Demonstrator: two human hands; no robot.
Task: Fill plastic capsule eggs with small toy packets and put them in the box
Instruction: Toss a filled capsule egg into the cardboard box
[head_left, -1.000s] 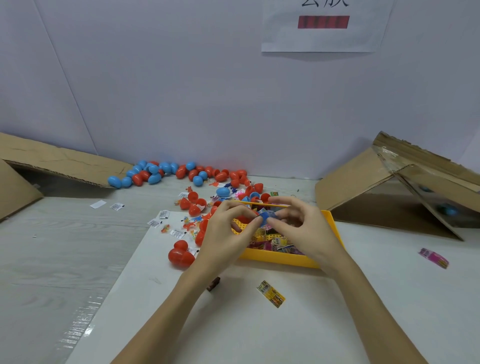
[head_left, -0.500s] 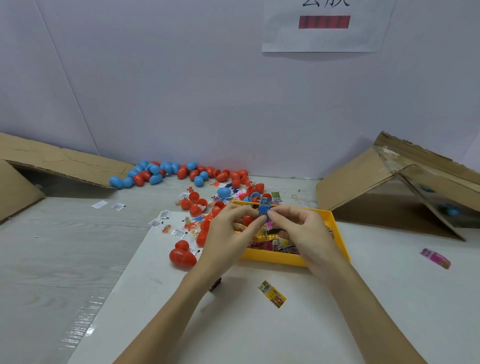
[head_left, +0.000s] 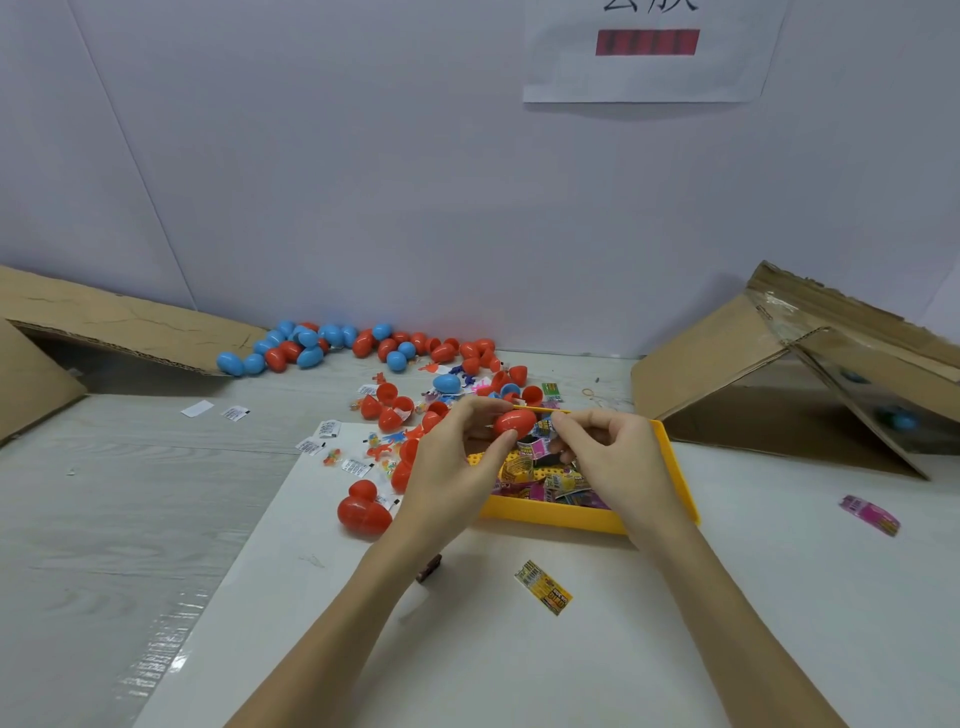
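My left hand (head_left: 452, 467) grips a red capsule egg (head_left: 514, 422) between thumb and fingers, above the back of the yellow tray (head_left: 561, 517). My right hand (head_left: 613, 457) pinches a small blue-and-white toy packet (head_left: 544, 428) right at the egg's right end. Whether the egg is open there is hidden by the fingers. The tray holds several colourful packets (head_left: 566, 483). An open red capsule (head_left: 363, 512) lies left of the tray. A pile of red and blue eggs (head_left: 363, 345) lies along the back wall.
A tipped cardboard box (head_left: 727, 364) stands at the right with blue eggs inside, and another cardboard box (head_left: 119, 322) lies at the far left. A yellow packet (head_left: 543, 587) lies in front of the tray, a pink packet (head_left: 870, 514) at the right. Small toys and labels (head_left: 358, 465) are scattered left of the tray.
Both hands held the small blue packet up between their fingertips before. Now the red egg shows in my left hand, and the packet sits lower against the egg's right end.
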